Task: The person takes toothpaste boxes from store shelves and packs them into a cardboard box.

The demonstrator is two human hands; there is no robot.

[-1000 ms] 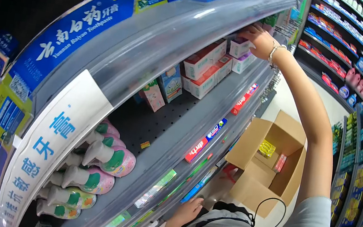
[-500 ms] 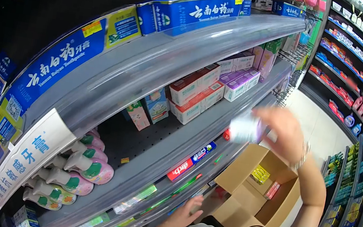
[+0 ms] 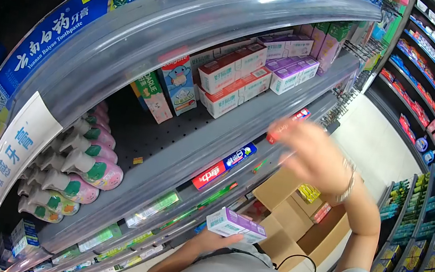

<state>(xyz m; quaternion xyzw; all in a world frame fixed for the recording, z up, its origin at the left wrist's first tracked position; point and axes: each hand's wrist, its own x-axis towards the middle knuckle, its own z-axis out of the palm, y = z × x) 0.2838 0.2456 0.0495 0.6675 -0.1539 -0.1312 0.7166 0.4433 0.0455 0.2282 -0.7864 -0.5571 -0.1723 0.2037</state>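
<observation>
My left hand (image 3: pixel 212 241) holds a purple-and-white box (image 3: pixel 236 225) beside the lower shelf edge. Blurred by motion, my right hand (image 3: pixel 313 157) is in the air between the shelf and the open carton (image 3: pixel 330 233); its fingers look apart with nothing between them. On the shelf, purple-and-white boxes (image 3: pixel 292 74) stand to the right of stacked red-and-white boxes (image 3: pixel 234 75). Left of these are a blue Colgate box (image 3: pixel 178 85) and a green-and-pink Darlie box (image 3: pixel 152 96).
Pump bottles (image 3: pixel 99 172) crowd the left of the shelf. Clear plastic shelf edges (image 3: pixel 213 18) curve across the view. A yellow pack (image 3: pixel 308 193) and a red one (image 3: pixel 322 212) lie in the carton. Stocked shelves (image 3: pixel 422 225) line the right side.
My right hand has come down and away from the shelf. The box it carried half a second ago now appears to be in my left hand, which was empty then.
</observation>
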